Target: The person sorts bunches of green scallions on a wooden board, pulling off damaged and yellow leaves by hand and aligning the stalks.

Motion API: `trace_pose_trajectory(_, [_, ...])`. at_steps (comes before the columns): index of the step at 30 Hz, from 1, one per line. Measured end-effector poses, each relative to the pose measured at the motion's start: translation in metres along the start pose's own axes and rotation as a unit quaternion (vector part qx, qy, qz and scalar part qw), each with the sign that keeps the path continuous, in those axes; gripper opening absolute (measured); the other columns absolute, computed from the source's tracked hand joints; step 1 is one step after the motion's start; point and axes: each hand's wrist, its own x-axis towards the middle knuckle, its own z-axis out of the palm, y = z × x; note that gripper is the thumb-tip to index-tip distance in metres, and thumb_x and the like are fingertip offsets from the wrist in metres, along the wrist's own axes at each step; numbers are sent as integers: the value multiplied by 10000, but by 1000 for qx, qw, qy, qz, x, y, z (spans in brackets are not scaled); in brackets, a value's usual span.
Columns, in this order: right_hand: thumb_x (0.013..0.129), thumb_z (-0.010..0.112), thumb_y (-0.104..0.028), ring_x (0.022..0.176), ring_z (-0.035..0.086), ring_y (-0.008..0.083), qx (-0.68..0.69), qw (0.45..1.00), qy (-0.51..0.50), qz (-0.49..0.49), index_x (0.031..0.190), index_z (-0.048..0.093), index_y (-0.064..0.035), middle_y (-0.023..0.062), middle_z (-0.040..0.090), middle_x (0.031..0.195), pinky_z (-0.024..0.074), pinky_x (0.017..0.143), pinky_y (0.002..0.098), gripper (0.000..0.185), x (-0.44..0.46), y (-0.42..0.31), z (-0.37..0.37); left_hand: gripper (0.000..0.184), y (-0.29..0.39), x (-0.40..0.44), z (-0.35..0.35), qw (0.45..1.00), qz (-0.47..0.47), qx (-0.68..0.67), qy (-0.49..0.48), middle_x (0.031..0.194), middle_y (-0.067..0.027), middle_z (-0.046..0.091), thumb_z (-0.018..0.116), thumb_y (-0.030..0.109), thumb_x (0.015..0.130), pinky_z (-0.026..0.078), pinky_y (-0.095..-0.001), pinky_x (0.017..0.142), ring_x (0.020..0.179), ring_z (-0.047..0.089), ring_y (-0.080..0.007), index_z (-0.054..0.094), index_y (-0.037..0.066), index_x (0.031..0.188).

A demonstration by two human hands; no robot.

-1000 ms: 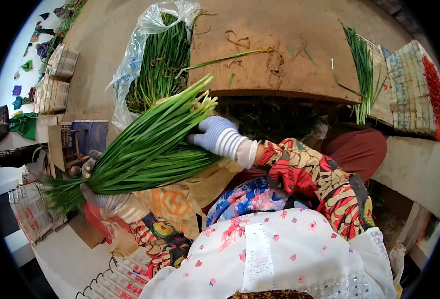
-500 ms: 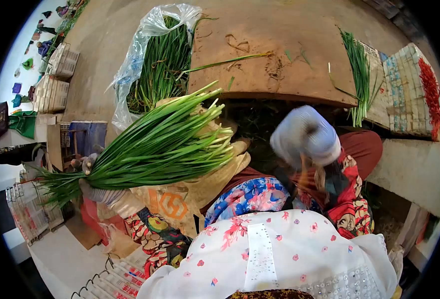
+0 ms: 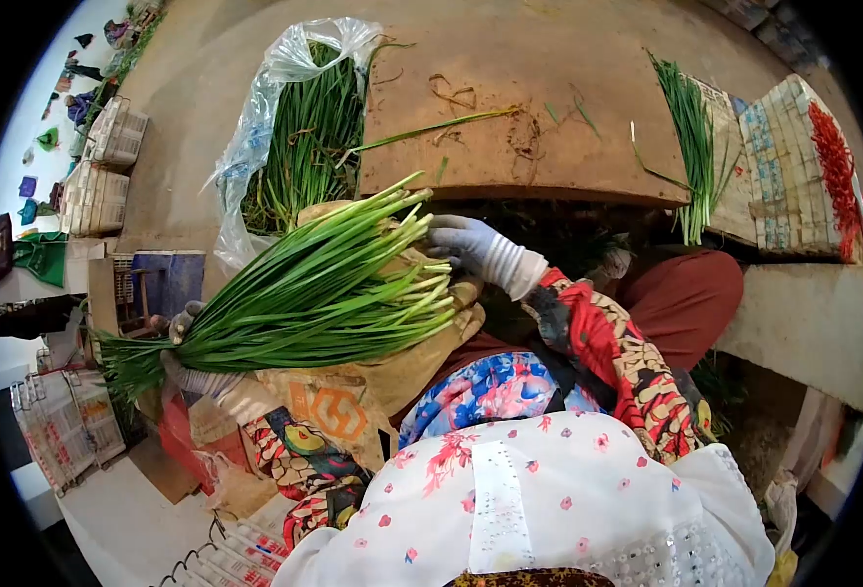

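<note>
**Left hand [image 3: 193, 378] closed around a bunch of green stalks [image 3: 304, 284], right hand [image 3: 463, 247] at its pale ends**

The floor [image 3: 182, 98] is brown and spreads across the far part of the view. On it, ahead of the person, lies the wooden tabletop [image 3: 607, 166], its near edge slightly curved. Just left of the tabletop stands a clear plastic bag [image 3: 245, 161], open and filled with more green stalks [image 3: 314, 127].

The bunch of green stalks lies aslant in front of the person, above a tan sheet [image 3: 392, 380] with an orange mark. Its dark leafy tips fan out at the left, its pale ends point up and right. At the tabletop's right edge lies a smaller bunch [image 3: 684, 137], pale ends toward the person, with a pale stack [image 3: 778, 161] beyond it.

Both hands wear gloves. The left is wrapped round the bunch near the leafy tips, thumb on the near side. The right has its fingers partly bent, beside the upper pale ends; whether it grips any of them cannot be told.

Red strips [image 3: 832, 157] lie on the pale stack. A single long stalk [image 3: 441, 125] and some dry scraps [image 3: 524, 137] lie on the tabletop.
</note>
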Motion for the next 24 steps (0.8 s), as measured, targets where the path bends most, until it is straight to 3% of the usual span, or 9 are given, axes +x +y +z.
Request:
trace_pose_trajectory(2, [809, 638, -176, 761, 583, 158, 13, 997, -72, -31, 1143, 545, -8, 42, 617, 913, 503, 739, 314, 385, 12, 4, 9, 402, 0, -2, -5, 1000, 7, 8, 22, 932, -45, 573, 578, 234, 820, 326, -569, 990, 1118, 469, -336, 523, 118, 1201])
trace_pose_trajectory(4, [817, 643, -145, 925, 584, 159, -38, 994, -103, -10, 1166, 543, -9, 65, 615, 1063, 468, 857, 315, 388, 7, 3, 16, 374, 2, -4, -16, 999, 13, 15, 43, 909, -38, 574, 585, 243, 814, 344, -563, 977, 1100, 482, -326, 544, 115, 1163])
trace_pose_trajectory(7, [794, 681, -106, 878, 594, 131, -162, 986, -25, -34, 1078, 608, -10, 49, 649, 986, 485, 817, 300, 309, 3, 0, 24, 282, 0, -4, -21, 998, 35, 37, 42, 836, -40, 557, 594, 287, 801, 399, -536, 932, 1029, 517, -315, 570, 86, 997])
trace_pose_trajectory(12, [786, 697, -119, 839, 593, 107, -210, 976, 12, -49, 1039, 639, -15, 36, 663, 945, 491, 788, 290, 280, -2, 1, 20, 296, 2, -4, -29, 998, 8, 20, 56, 829, -47, 553, 543, 267, 832, 398, -538, 925, 996, 518, -316, 549, 70, 1052])
trace_pose_trajectory(16, [786, 701, -136, 847, 584, 98, -218, 973, -49, -54, 1068, 641, -35, 37, 669, 933, 481, 805, 284, 305, -6, 0, 22, 326, -6, -1, -24, 998, 20, 38, 56, 827, -50, 558, 496, 274, 861, 384, -541, 934, 990, 514, -325, 541, 63, 1107])
trace_pose_trajectory(18, [778, 710, -140, 853, 587, 106, -313, 938, -91, -120, 1068, 642, -46, 45, 671, 937, 480, 809, 280, 312, 0, 0, 21, 329, -1, -3, -36, 996, 33, 33, 79, 827, -50, 560, 494, 285, 863, 380, -543, 937, 993, 514, -327, 548, 61, 1099])
trace_pose_trajectory(24, [767, 716, -110, 884, 585, 119, -201, 970, -80, -114, 1083, 624, -32, 51, 661, 985, 484, 833, 298, 338, -2, 5, 24, 292, -5, -6, -30, 993, 26, 24, 111, 842, -50, 568, 484, 318, 871, 375, -542, 943, 1006, 514, -328, 583, 67, 984])
